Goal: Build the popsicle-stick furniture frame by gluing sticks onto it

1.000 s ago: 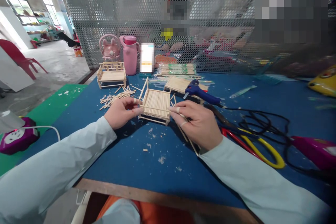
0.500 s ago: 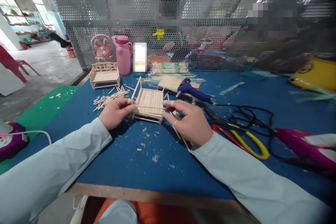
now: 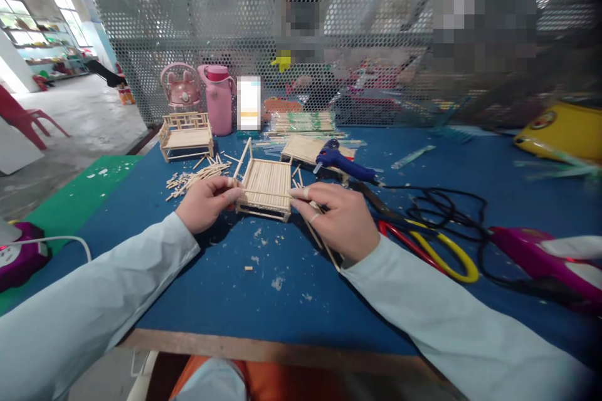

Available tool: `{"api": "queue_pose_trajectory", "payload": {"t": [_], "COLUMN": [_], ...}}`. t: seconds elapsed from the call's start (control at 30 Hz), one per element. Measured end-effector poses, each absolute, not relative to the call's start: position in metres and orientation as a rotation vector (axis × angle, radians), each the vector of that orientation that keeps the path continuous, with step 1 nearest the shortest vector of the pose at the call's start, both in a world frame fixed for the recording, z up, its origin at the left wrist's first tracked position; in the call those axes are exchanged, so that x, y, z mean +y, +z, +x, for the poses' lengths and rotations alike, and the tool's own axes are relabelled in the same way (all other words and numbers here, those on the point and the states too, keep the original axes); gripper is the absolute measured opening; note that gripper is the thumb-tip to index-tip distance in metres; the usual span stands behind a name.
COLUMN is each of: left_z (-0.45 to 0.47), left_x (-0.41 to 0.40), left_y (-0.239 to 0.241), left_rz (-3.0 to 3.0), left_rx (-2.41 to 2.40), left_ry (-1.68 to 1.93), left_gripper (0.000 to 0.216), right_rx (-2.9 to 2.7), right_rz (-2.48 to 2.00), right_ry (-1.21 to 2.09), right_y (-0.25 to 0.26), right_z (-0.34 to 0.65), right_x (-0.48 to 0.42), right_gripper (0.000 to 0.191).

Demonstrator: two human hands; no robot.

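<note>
A small unfinished bench (image 3: 269, 174) made of thin wooden sticks stands on the blue table, with a slatted seat and upright sticks at its far left corner. One thin stick (image 3: 266, 193) lies level across its near side. My left hand (image 3: 205, 203) is closed, pinching this stick's left end at the bench's near left corner. At the other end, my right hand (image 3: 347, 219) has thumb and forefinger pressed together on the stick. Fingertips on both hands wear pale coverings. More long sticks (image 3: 314, 233) lie partly under my right hand.
A finished stick bench (image 3: 187, 138) and loose short sticks (image 3: 200, 177) are at left. A blue glue gun (image 3: 343, 161) rests on a wooden piece (image 3: 305, 149). Yellow-and-red-handled pliers (image 3: 442, 254), a black cord (image 3: 442, 207) and a purple power strip (image 3: 531, 250) lie right. A pink bottle (image 3: 219, 103) stands behind.
My right thumb and forefinger have closed from a spread position onto the stick's right end. My left hand keeps its pinch, and the bench stays in place.
</note>
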State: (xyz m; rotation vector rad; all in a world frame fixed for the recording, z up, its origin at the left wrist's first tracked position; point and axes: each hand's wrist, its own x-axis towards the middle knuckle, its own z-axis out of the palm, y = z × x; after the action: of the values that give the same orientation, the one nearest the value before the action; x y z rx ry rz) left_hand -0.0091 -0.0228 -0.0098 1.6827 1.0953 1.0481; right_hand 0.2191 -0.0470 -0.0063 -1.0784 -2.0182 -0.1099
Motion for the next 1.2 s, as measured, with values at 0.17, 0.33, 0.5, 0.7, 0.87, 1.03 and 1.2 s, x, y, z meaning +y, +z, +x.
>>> {"api": "queue_pose_trajectory", "payload": {"t": [0.17, 0.33, 0.5, 0.7, 0.87, 1.03, 1.2], "left_z": [-0.0073, -0.0084, -0.0086, -0.0080, -0.0084, -0.0073, -0.0081], "left_x": [-0.0236, -0.0222, -0.0216, -0.0223, -0.0218, -0.0229, -0.0245], "left_y": [-0.0082, -0.0100, -0.0104, -0.0092, -0.0101, -0.0101, -0.0081], "left_rz": [1.647, 1.667, 1.675, 1.656, 1.673, 1.637, 1.633], "left_rx": [1.095, 1.094, 1.096, 1.103, 1.099, 1.082, 1.087], "left_ry": [1.060, 1.057, 1.051, 1.050, 1.054, 1.061, 1.059], "left_gripper": [0.017, 0.016, 0.016, 0.016, 0.016, 0.018, 0.023], "right_rx": [-2.029, -2.027, -2.022, -2.025, -2.019, -2.015, -2.028], "right_rz": [-1.023, -0.991, -1.020, -1.021, -1.051, -1.049, -1.054], "right_ry": [-0.219, -0.253, -0.266, -0.279, -0.227, -0.248, -0.287], "right_y": [-0.0063, -0.0050, -0.0051, -0.0058, -0.0057, -0.0058, -0.0048], "right_z": [0.2192, 0.2182, 0.2171, 0.2159, 0.2156, 0.2149, 0.2140], "right_x": [-0.0472, -0.0487, -0.0492, -0.0489, -0.0491, -0.0490, -0.0487], "right_gripper": [0.011, 0.013, 0.014, 0.013, 0.014, 0.013, 0.014]}}
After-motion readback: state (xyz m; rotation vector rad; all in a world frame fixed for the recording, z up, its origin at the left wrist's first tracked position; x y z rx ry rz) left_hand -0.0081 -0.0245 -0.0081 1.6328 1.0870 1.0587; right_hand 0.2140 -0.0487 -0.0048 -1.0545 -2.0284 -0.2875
